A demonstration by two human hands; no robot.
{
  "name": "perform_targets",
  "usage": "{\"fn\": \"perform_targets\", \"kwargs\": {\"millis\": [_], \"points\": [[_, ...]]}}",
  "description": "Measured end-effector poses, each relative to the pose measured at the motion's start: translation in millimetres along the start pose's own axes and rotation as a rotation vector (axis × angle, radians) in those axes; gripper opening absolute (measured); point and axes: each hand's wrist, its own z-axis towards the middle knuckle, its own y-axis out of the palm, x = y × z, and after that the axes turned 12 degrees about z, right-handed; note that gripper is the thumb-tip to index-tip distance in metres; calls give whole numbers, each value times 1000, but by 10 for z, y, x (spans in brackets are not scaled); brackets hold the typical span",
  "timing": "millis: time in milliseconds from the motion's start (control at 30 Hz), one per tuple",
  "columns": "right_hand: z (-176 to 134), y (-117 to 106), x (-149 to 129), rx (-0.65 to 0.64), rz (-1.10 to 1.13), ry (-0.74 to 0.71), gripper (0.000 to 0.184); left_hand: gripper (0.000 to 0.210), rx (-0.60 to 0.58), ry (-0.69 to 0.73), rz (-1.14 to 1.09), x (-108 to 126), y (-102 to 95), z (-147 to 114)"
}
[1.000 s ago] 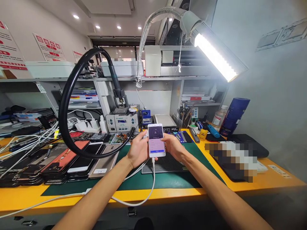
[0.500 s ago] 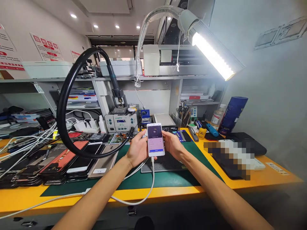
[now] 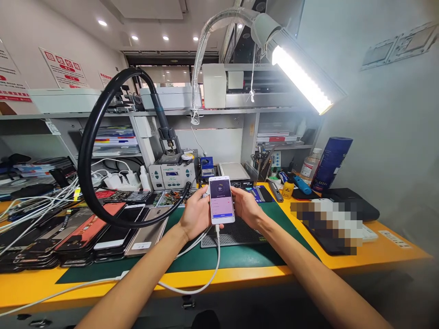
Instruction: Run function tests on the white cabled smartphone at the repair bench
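Note:
A white smartphone (image 3: pixel 222 200) is held upright over the bench, its lit screen facing me. My left hand (image 3: pixel 197 211) grips its left edge, with a fingertip showing under the bottom edge. On the opposite edge, my right hand (image 3: pixel 246 206) is closed around the side, its fingers partly hidden behind the phone. A white charging cable (image 3: pixel 218 256) is plugged into the phone's bottom and loops down past the bench edge. Below lie a dark perforated pad (image 3: pixel 226 238) and a green mat (image 3: pixel 247 258).
Several stacked phones (image 3: pixel 113 233) cover the left, beneath a looping black hose (image 3: pixel 84 151) from the hot air station (image 3: pixel 173 176). A bright lamp (image 3: pixel 302 80) hangs at upper right. A yellow bottle (image 3: pixel 287 190), a clear bottle (image 3: pixel 309 167) and a blue roll (image 3: pixel 332 162) stand right.
The whole view has shifted very slightly. Both hands keep hold of the phone in the same pose, and the cable stays plugged in.

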Motion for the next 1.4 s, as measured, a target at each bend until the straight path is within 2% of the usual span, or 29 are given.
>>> {"fn": "perform_targets", "kwargs": {"millis": [233, 433, 1400], "points": [[1, -9, 0, 3, -23, -1, 43, 61, 12, -3, 21, 13, 29, -7], [12, -11, 5, -2, -19, 3, 43, 59, -28, 8, -18, -4, 0, 2], [11, -9, 4, 15, -23, 27, 44, 56, 17, -2, 29, 8, 29, -5]]}}
